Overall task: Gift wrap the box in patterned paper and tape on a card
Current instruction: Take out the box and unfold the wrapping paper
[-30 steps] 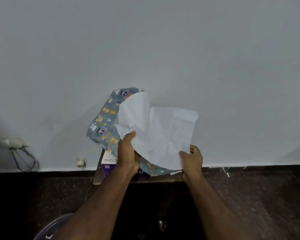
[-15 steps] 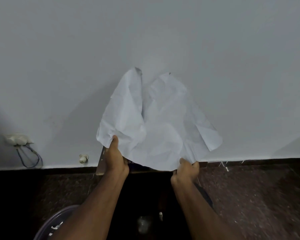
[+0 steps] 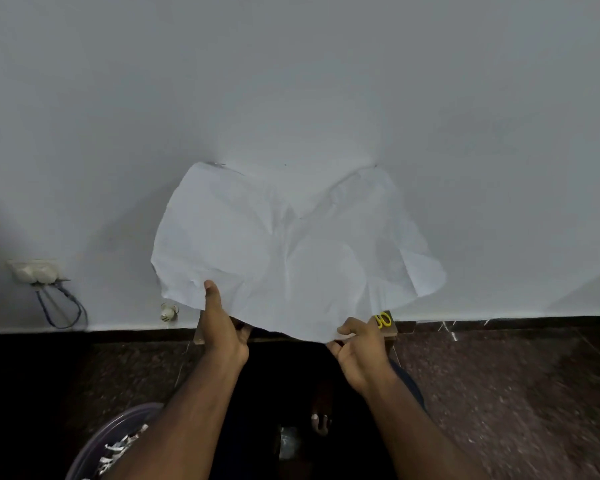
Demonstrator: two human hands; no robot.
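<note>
A creased sheet of wrapping paper is spread out with its plain white back toward me; the patterned side is hidden. My left hand pinches its near-left edge with the thumb on top. My right hand grips its near-right edge. The sheet hangs over a small wooden table against the wall and hides the box. Yellow scissor handles show on the table just right of the paper.
A grey wall fills the upper view, with a socket and blue wires low on the left. The floor is dark speckled stone. A purple bin with paper scraps stands at bottom left.
The paper has been unfolded and spread wide. Its blue patterned side and the box, seen a second ago, are now hidden. Both hands shifted to the sheet's near edge.
</note>
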